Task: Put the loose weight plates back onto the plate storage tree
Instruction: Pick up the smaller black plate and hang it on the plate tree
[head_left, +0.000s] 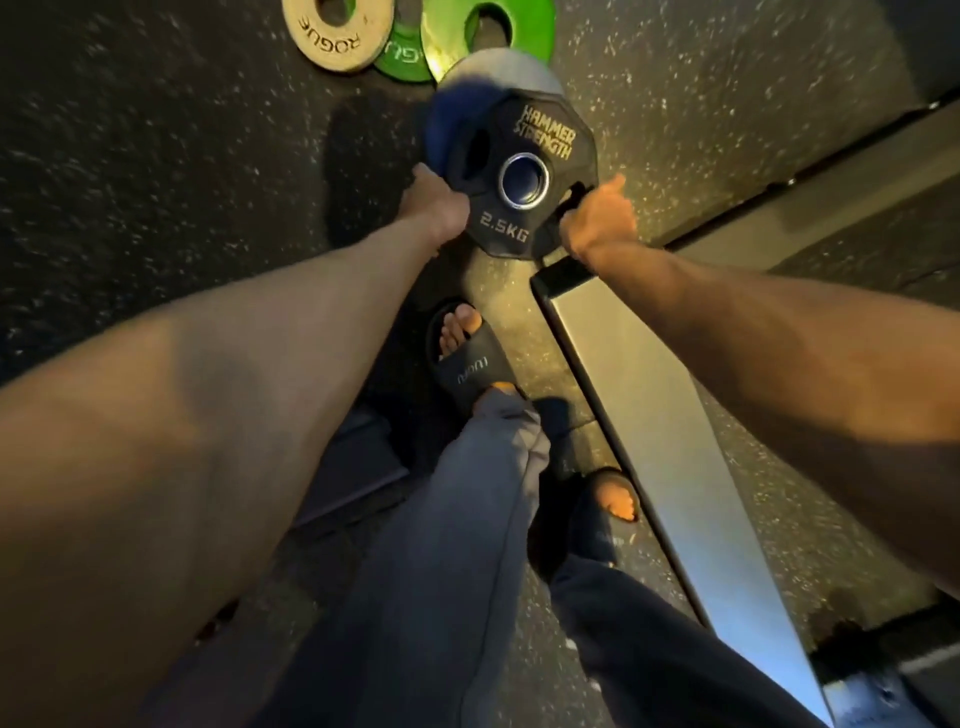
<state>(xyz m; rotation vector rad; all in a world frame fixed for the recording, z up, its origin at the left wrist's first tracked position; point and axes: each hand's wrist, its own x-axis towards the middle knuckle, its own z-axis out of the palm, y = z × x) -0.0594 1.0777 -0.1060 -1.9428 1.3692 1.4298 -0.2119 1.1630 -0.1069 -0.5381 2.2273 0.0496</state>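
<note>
Both hands (519, 208) grip the black plate (524, 176) at opposite edges.

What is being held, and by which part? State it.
The black 2.5 kg Hammer Strength plate: left hand and right hand grip its opposite edges.

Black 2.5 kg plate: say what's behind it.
Behind the black plate, a blurred blue plate and a grey one peek out; everything else behind it is covered.
</note>
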